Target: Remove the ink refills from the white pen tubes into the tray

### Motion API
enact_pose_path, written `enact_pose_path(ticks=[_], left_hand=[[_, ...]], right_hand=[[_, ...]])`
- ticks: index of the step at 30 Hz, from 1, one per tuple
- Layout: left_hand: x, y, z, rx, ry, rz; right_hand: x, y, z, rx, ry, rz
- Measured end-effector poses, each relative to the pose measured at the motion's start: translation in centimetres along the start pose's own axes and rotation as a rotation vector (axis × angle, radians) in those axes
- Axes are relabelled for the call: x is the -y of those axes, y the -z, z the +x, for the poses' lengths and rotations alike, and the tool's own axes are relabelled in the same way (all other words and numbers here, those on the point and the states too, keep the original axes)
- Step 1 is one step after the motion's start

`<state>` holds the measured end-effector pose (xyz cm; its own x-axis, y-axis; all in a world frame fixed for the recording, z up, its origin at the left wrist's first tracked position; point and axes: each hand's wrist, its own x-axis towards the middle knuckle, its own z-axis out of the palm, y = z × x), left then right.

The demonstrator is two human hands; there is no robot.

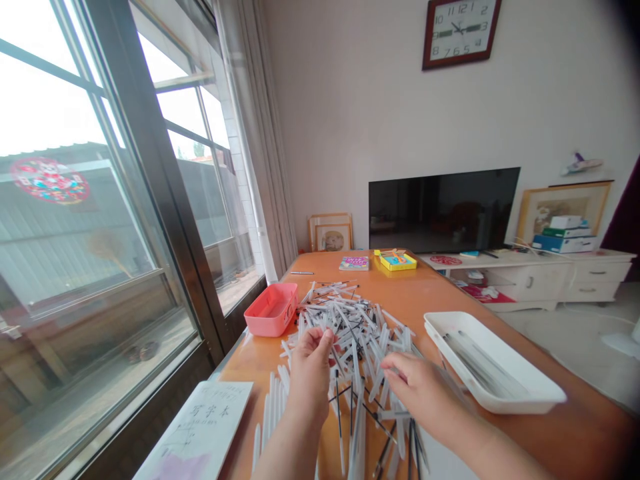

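Note:
A heap of clear-white pen barrels mixed with thin black-tipped pen refills spreads over the table in front of me. My left hand is over the near middle of this heap, its thumb and fingers pinched together; what they hold, if anything, is hard to make out. To its right, my right hand reaches in low over the heap's right side. Its fingers are curled together, and the fingertips' contents are hidden. Right of that hand, a white tray holds several slender pens or refills.
A pink basket stands left of the heap. A writing book lies at the near left, beside the glass door. Towards the table's far end are a silver pen, a purple booklet and a yellow box.

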<state>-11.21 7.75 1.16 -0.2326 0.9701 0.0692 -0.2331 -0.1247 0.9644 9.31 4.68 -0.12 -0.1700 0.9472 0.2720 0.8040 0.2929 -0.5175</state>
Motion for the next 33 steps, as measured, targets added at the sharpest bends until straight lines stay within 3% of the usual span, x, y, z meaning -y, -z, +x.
enact_pose_path(ticks=[8,16,25,33], left_hand=[[0.2,0.4,0.4,-0.040,0.032,-0.082],[0.3,0.6,0.5,-0.058,0.045,-0.122],[0.2,0.6,0.4,-0.064,0.060,-0.132],[0.6,0.7,0.9,-0.062,0.056,-0.162]], right_hand=[[1.8,-1.0,3.1,0.142,-0.011,-0.279],[2.5,-2.7,6.3,0.220,0.012,-0.380],[1.9,-2.6,7.0,0.252,0.037,-0.398],[2.2,-2.8,6.7,0.183,0.002,-0.238]])
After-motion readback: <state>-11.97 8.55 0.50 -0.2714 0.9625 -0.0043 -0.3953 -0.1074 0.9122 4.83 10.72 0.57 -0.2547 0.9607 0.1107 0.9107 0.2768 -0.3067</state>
